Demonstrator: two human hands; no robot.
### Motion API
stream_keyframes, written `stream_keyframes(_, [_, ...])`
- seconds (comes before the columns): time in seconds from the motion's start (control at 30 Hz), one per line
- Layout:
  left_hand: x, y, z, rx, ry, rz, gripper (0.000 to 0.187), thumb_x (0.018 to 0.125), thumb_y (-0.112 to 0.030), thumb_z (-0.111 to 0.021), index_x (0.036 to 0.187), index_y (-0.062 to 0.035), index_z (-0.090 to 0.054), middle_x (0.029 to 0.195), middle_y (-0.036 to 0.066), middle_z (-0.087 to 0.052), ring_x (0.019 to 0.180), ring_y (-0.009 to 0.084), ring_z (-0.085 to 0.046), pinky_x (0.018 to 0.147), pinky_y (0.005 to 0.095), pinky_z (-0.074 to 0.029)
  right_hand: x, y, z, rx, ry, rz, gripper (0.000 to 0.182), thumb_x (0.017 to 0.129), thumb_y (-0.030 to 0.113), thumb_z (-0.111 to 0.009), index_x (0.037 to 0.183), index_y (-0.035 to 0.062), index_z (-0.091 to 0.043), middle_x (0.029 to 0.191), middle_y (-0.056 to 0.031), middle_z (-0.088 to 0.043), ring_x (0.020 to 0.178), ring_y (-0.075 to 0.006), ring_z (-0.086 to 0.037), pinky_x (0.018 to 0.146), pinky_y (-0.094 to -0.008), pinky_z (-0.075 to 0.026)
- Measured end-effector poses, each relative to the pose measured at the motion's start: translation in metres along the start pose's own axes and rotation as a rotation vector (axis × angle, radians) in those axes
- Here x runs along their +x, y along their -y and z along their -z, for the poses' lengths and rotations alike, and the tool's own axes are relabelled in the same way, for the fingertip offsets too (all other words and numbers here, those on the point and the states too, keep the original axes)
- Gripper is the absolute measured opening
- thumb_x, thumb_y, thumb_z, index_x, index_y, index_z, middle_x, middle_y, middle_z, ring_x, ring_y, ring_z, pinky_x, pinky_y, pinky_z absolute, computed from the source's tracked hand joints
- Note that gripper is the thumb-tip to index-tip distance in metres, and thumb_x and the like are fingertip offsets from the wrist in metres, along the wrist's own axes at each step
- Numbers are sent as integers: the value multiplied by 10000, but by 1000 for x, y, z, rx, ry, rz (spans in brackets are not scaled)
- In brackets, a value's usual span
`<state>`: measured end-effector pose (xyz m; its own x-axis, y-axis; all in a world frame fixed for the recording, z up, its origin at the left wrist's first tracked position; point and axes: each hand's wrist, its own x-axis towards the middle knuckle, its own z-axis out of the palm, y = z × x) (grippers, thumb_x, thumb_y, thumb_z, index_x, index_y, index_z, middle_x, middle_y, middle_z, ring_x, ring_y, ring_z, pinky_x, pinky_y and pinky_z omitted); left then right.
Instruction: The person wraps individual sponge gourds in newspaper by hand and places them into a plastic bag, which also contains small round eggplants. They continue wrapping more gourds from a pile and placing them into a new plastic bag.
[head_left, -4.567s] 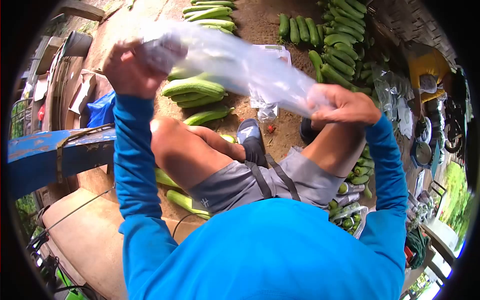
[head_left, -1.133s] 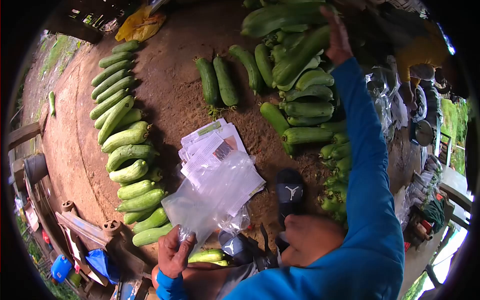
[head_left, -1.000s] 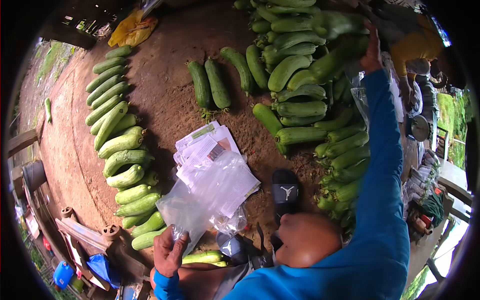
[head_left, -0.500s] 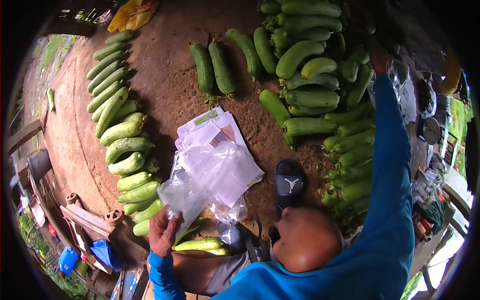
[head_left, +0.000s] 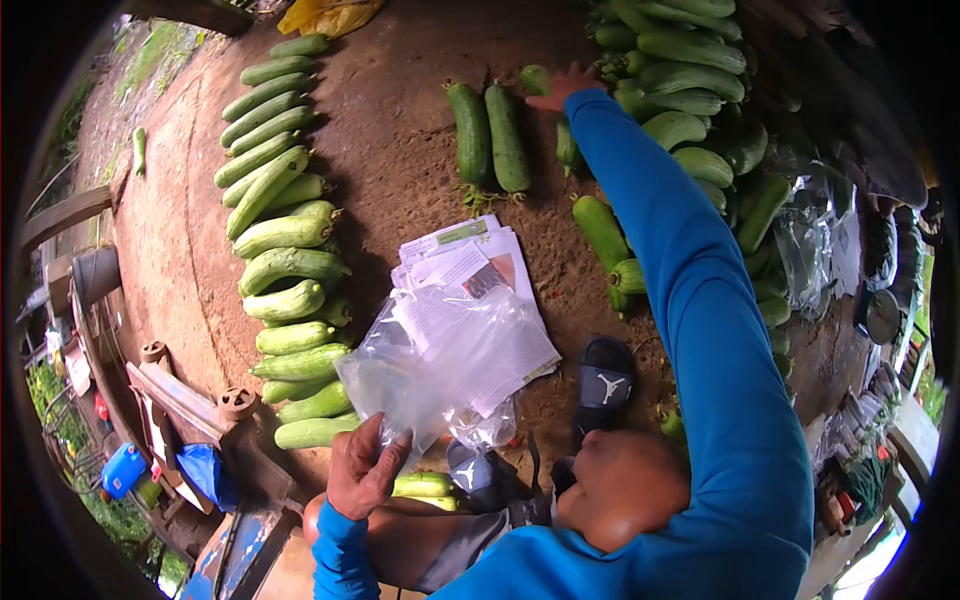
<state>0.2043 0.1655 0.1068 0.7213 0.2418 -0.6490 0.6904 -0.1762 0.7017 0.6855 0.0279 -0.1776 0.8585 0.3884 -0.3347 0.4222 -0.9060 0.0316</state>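
Observation:
My left hand [head_left: 365, 470] pinches the edge of a clear plastic bag [head_left: 400, 370], which spreads over a stack of printed papers [head_left: 535, 345] on the ground. My right arm stretches far forward, and my right hand [head_left: 565, 88] lies across a green gourd [head_left: 568, 148] with its fingers spread. Part of that gourd shows on either side of the hand. Just left of it, two darker gourds [head_left: 490, 140] lie side by side. Under the forearm are more gourds [head_left: 600, 232], partly covered by the blue sleeve.
A long row of gourds [head_left: 290, 235] runs down the left side, and a large pile [head_left: 690, 75] lies at the right. My sandals [head_left: 603, 385] stand near the papers. A yellow bag [head_left: 330, 14] lies at the far end; plastic packaging [head_left: 805, 240] is at the right.
My right hand has swung left from beyond the pile at the far right to a gourd near the middle. My left hand still holds the plastic bag. The view has shifted slightly.

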Motion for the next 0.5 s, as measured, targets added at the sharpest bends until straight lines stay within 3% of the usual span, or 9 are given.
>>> stream_keyframes(0.13, [-21,-5,-1,48,-42,-13,169,890,-118,-609,806,20,-560,556,55,-510,492,116,-443,482,293,-359,9,5,-5,-235,145,34,925,764,704,-587,1434,96,-398,1511,-225,-280,1374,-484,-247,1136,-619,-191])
stream_keyframes(0.23, [-32,-16,1,66,-21,0,177,884,-125,-607,791,14,-551,555,70,-525,473,142,-469,480,300,-369,-2,-4,-16,63,-127,-8,1006,696,711,-645,1366,-9,-432,1427,-184,-368,1381,-445,-262,1159,-571,-200])
stream_keyframes(0.27, [-35,-18,1,77,-30,-12,176,879,-126,-607,786,12,-550,555,76,-531,468,161,-485,480,305,-374,-3,-6,-17,54,-128,-12,1006,696,711,-645,1366,-9,-432,1427,-184,-368,1381,-445,-262,1159,-571,-200])
stream_keyframes(0.33, [-41,-9,3,153,-33,-34,163,860,-122,-610,778,9,-558,553,94,-539,462,215,-529,481,321,-383,-8,0,-14,45,-50,96,1002,678,701,-647,1354,-12,-452,1472,-119,-325,1402,-328,-279,1170,-557,-176])
stream_keyframes(0.5, [-45,10,4,169,-122,-90,158,840,-126,-617,785,15,-572,566,110,-555,474,223,-554,485,329,-391,-27,-2,-8,127,-280,201,949,680,614,-706,1309,-51,-456,1346,-171,-410,1312,-290,-400,1166,-453,-242])
